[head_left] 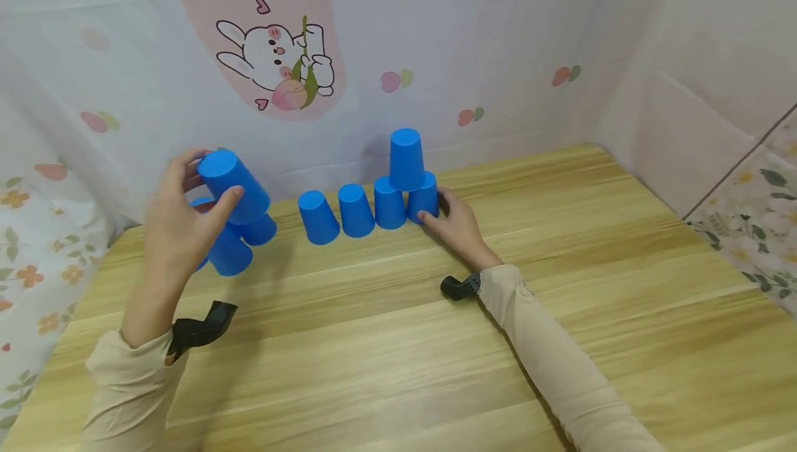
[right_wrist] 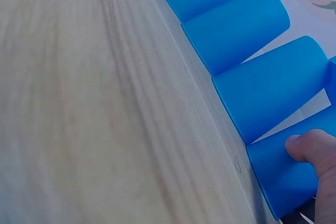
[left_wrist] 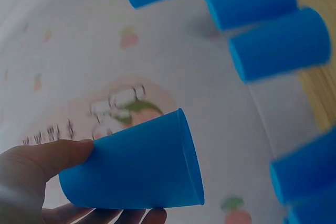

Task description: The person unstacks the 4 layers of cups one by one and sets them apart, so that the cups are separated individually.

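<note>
My left hand (head_left: 174,230) holds a blue cup (head_left: 239,189) in the air at the left, thumb on one side and fingers on the other. That cup is tilted, base upward; the left wrist view shows its rim. Below and behind it, other blue cups (head_left: 230,256) stand on the table, partly hidden by the hand and the held cup. My right hand (head_left: 459,227) grips the rightmost cup (head_left: 423,199) of an upside-down row, thumb in front. On top of that cup and its neighbour (head_left: 389,204) sits another cup (head_left: 406,160).
Two more row cups, one (head_left: 357,211) and a farther-left one (head_left: 319,218), stand between the two hands. A patterned white cloth (head_left: 373,37) hangs behind the wooden table (head_left: 349,369). Black curved pieces (head_left: 202,327) are strapped at both wrists.
</note>
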### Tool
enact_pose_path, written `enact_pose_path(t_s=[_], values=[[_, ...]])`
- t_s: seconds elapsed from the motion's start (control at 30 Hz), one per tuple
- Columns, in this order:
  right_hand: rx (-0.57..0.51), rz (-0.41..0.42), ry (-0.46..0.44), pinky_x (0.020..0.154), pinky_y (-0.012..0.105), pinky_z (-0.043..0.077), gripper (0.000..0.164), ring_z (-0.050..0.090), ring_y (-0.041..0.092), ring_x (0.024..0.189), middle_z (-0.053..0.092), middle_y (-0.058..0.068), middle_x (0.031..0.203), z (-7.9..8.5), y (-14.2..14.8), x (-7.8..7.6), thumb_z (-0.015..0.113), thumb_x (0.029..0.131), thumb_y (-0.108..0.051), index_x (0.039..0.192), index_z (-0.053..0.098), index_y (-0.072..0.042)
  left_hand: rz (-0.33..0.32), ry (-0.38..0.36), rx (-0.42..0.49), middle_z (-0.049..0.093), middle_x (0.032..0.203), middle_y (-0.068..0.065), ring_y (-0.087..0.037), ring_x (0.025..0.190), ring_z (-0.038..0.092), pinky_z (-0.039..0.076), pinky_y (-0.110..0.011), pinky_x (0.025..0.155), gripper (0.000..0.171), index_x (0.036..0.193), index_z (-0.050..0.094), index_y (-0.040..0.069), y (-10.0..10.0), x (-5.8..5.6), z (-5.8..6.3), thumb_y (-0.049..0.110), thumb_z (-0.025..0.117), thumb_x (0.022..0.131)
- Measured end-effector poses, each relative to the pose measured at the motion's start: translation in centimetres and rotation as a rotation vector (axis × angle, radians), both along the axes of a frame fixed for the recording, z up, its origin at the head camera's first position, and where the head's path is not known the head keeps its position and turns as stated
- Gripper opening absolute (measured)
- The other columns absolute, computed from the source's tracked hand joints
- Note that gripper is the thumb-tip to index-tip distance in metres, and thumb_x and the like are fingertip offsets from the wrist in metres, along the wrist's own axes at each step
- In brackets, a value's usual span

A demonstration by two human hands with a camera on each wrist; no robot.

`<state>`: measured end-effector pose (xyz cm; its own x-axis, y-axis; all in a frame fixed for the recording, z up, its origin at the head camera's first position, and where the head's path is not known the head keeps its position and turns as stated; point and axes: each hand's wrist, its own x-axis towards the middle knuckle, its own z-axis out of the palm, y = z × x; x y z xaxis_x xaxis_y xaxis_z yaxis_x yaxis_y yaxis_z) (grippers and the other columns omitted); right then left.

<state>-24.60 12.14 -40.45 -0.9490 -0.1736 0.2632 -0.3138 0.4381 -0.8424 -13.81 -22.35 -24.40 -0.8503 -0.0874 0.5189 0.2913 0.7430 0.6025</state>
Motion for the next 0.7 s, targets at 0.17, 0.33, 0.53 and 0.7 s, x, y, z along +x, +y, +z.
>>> enact_pose_path(t_s=[0.17,0.33,0.53,0.7], values=[[0.006,-0.001,0.014,0.103,0.041,0.035,0.060,0.043,0.031,0.125,0.045,0.020,0.136,0.0,0.1,0.0,0.065,0.087,-0.022,0.135,0.040,0.004,0.129,-0.021,-0.026,0.051,0.128,-0.023,-0.041,0.113,0.051,0.043,-0.007,0.074,0.061,0.139,0.038,0.006,-4.1,1.9,-0.7,0.017,0.067,0.086],[0.045,-0.016,0.034,0.103,0.042,0.035,0.059,0.043,0.033,0.124,0.046,0.021,0.134,-0.1,0.2,-0.1,0.065,0.087,-0.021,0.134,0.041,0.005,0.223,-0.081,-0.036,0.049,0.129,-0.025,-0.044,0.113,0.050,0.041,-0.008,0.080,0.062,0.140,0.037,0.006,-6.3,3.2,-1.5,0.021,0.065,0.087],[0.037,-0.017,0.030,0.103,0.041,0.035,0.059,0.044,0.031,0.124,0.046,0.020,0.134,-0.2,0.2,-0.2,0.065,0.087,-0.022,0.134,0.040,0.004,0.328,-0.124,-0.014,0.047,0.131,-0.027,-0.044,0.115,0.048,0.039,-0.048,0.098,0.061,0.140,0.036,0.004,-7.6,3.6,-2.7,0.020,0.063,0.088],[0.019,0.000,0.022,0.102,0.040,0.036,0.059,0.044,0.031,0.124,0.046,0.020,0.135,-0.1,0.1,-0.1,0.065,0.087,-0.021,0.135,0.040,0.004,0.363,-0.186,-0.010,0.047,0.129,-0.031,-0.047,0.115,0.047,0.037,-0.057,0.095,0.062,0.139,0.035,0.000,-8.7,3.5,-4.0,0.020,0.063,0.087]])
